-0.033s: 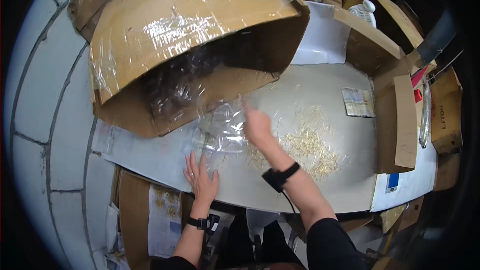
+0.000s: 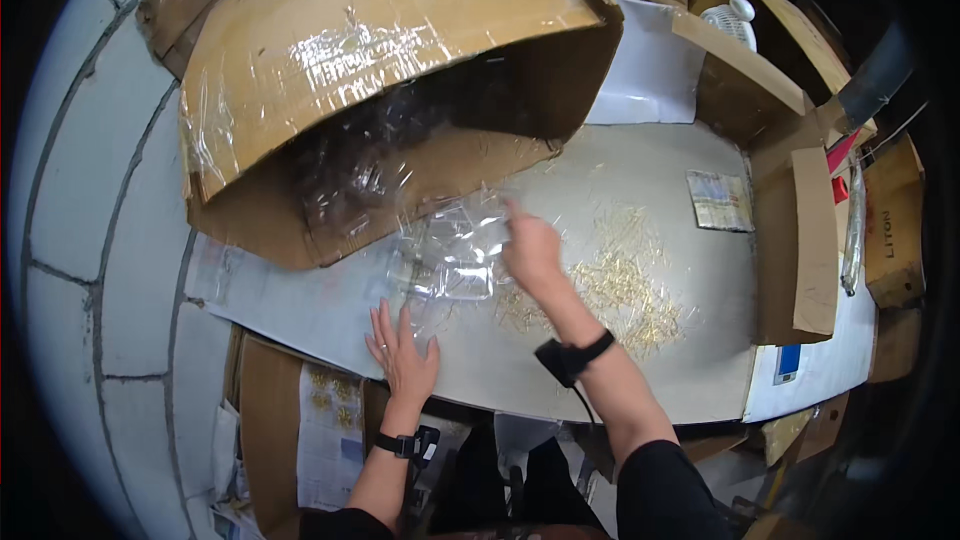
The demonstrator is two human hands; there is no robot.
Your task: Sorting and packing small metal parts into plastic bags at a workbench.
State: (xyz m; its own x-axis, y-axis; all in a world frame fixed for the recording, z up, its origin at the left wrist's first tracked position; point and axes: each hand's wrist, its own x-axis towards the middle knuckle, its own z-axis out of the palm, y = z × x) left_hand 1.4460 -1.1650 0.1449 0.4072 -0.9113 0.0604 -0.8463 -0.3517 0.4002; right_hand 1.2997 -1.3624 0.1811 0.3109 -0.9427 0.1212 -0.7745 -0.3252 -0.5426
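Note:
A clear plastic bag (image 2: 450,255) lies crumpled on the table in front of the big cardboard box. My left hand (image 2: 404,355) rests flat at the bag's near edge, fingers stretched and spread, a ring on one finger. At the bag's far right corner, the fingers of my right hand (image 2: 532,250) are closed on the thin film. Beside that hand, a loose pile of thin gold-coloured metal pieces (image 2: 625,290) is spread over the grey table. More clear plastic bags (image 2: 370,175) are heaped inside the box.
The large tape-covered cardboard box (image 2: 400,15) opens toward me on the left. Cardboard walls (image 2: 780,230) bound the table's right side, with a folded printed packet (image 2: 718,201) nearby. A small blue-and-white object (image 2: 787,362) lies at the right corner. Below the table edge sits a box with paper (image 2: 328,460).
My right hand has moved slightly to the right, and the bag's far corner is drawn out with it. The left hand stays almost where it was.

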